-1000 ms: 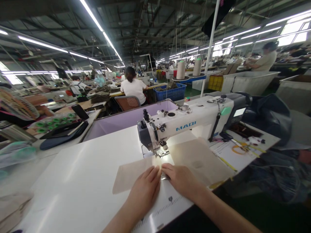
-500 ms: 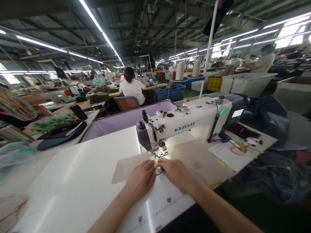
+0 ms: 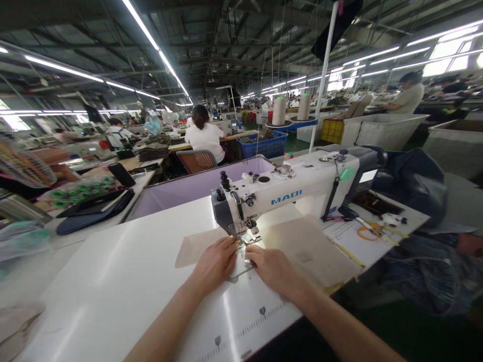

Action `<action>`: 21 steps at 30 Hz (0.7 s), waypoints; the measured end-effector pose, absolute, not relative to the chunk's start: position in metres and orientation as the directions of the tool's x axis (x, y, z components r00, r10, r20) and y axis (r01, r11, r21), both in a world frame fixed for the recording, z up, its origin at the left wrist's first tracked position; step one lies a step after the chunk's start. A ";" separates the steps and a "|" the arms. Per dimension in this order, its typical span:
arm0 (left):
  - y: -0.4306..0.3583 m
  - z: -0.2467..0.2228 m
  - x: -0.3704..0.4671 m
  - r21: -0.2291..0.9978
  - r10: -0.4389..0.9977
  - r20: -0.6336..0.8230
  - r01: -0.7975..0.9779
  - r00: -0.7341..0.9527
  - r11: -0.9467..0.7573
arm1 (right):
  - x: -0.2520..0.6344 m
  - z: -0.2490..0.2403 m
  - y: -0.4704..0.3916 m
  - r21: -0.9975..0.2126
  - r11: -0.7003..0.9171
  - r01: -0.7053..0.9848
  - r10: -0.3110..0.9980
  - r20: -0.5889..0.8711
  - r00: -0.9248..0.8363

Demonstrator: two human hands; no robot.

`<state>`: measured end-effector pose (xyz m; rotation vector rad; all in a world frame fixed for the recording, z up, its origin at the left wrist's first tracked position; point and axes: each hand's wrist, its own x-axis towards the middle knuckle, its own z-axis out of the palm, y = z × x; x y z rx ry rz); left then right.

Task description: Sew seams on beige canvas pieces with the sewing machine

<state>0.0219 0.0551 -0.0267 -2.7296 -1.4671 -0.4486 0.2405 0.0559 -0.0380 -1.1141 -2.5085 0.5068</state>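
A white sewing machine point(image 3: 287, 193) stands on the white table, its lamp lighting the needle area. A beige fabric piece point(image 3: 194, 247) lies flat to the left of the presser foot point(image 3: 243, 239). My left hand point(image 3: 216, 259) rests on this fabric's near edge, fingers stretched out, fingertips close to the foot. Just right of the metal needle plate point(image 3: 241, 264), my right hand point(image 3: 269, 267) has its fingers bent and pressed together; what they hold, if anything, is hidden. Another, larger beige piece point(image 3: 307, 246) lies under the machine arm, beyond my right hand.
Yellow-handled scissors point(image 3: 368, 232) and a written sheet point(image 3: 345, 236) lie at the table's right. A lilac-lined bin point(image 3: 177, 191) adjoins the far edge. Two thread cones point(image 3: 279, 111) stand behind the machine. At left are a phone point(image 3: 121, 174) and green-ended spools point(image 3: 81, 190). A co-worker point(image 3: 204, 133) sits ahead.
The left fabric piece has shifted away from me and turned slightly. My left hand has moved a little left and away, uncovering more of the needle plate. My right hand has barely moved.
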 end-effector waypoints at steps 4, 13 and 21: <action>0.053 -0.030 0.021 0.118 0.798 0.278 0.805 0.534 -0.581 | 0.240 -0.041 0.053 -0.468 0.609 0.641 0.771 0.160 -0.616; 0.056 -0.027 0.020 0.105 0.800 0.265 0.809 0.538 -0.579 | 0.240 -0.040 0.053 -0.493 0.582 0.646 0.783 0.126 -0.609; 0.059 -0.028 0.019 0.072 0.805 0.255 0.819 0.536 -0.569 | 0.240 -0.039 0.052 -0.495 0.581 0.647 0.783 0.123 -0.609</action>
